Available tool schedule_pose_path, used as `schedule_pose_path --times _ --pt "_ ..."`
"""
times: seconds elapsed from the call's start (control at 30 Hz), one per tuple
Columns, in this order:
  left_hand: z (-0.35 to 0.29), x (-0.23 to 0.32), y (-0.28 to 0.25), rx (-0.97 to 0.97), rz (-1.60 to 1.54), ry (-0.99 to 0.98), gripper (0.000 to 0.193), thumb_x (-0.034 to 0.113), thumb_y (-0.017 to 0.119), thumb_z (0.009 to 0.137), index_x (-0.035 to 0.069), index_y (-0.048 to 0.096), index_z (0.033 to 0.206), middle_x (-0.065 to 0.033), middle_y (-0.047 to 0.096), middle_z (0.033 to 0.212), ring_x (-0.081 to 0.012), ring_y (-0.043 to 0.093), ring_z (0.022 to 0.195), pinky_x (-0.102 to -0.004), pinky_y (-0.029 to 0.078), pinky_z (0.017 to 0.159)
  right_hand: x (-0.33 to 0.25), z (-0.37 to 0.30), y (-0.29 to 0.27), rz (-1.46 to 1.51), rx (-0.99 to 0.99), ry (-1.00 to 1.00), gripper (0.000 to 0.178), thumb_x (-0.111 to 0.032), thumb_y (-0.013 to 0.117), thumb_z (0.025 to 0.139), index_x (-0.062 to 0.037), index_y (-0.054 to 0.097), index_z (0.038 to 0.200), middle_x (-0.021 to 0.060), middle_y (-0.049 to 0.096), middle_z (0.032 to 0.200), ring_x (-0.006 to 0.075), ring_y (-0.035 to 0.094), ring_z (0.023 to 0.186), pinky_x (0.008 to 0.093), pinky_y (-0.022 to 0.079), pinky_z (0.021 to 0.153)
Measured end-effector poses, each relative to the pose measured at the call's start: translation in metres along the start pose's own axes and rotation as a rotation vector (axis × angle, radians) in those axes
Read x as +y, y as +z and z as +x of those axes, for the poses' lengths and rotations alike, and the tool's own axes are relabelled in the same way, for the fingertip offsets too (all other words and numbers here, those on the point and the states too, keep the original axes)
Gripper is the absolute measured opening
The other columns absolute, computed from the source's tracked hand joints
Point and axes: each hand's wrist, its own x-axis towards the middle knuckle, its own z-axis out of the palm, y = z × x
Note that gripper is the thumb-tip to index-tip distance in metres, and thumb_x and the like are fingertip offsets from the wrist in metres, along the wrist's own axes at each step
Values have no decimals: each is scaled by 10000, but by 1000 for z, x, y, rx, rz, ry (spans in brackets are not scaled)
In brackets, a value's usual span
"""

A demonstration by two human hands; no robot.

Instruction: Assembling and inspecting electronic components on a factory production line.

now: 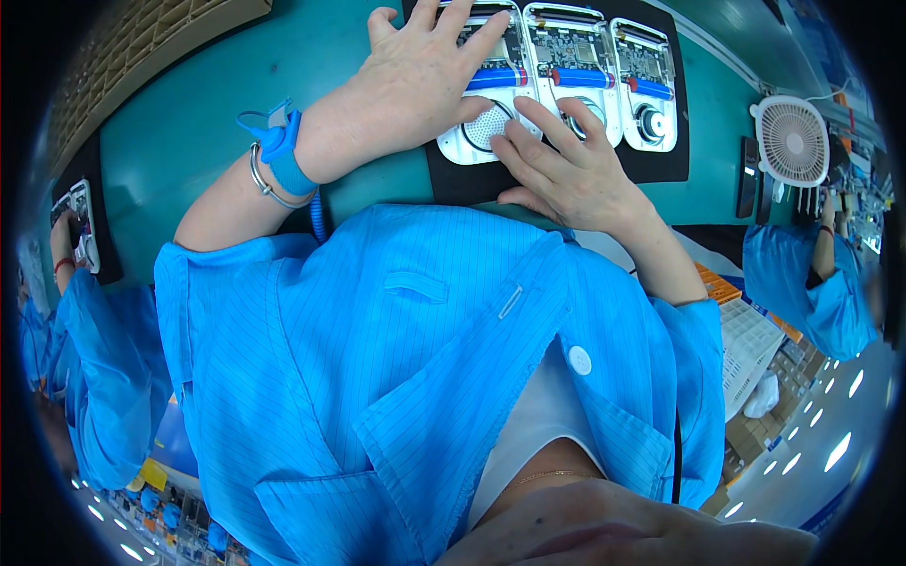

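Three white device housings lie side by side on a black mat (670,168), each with a circuit board and a blue cylindrical battery. My left hand (415,85) is spread over the left housing (453,149), fingers at its far end, partly covering its board. A round perforated grille (485,125) shows in that housing's near end. My right hand (578,179), fingers apart and slightly bent, reaches over the near ends of the left and middle housings. It partly hides the speaker in the middle housing (612,127). The right housing (667,127), with a round speaker (651,123), is untouched.
A blue wrist strap (288,156) with a coiled cord is on my left wrist. A cardboard divider tray (142,57) stands far left. A white fan (793,141) stands at the right. Co-workers in blue sit on both sides; the left one's hand touches another white housing (87,226).
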Motion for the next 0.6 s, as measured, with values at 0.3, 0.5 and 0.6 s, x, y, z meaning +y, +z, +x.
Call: schedule_pose_path --times 0.3,0.5,0.6 --pt "-8 -3 7 126 2 52 835 385 751 840 69 398 1527 -311 364 1537 -488 355 1416 -682 368 1008 2 2 -1 1 -16 -33 554 -493 710 892 -83 632 1256 57 591 1310 255 322 1471 509 275 1198" --pt "-7 -2 6 129 3 56 815 389 744 843 66 415 1515 -310 359 1541 -488 347 1424 -688 377 1002 5 2 1 -14 -53 -29 595 -504 712 890 -88 603 1302 59 581 1323 256 305 1479 506 270 1202" --pt "5 5 -10 -112 38 -6 809 396 740 847 65 418 1511 -305 358 1544 -484 344 1429 -687 381 999 6 -2 5 25 -70 -2 599 -505 727 875 -95 610 1296 59 579 1335 259 316 1477 512 270 1202"
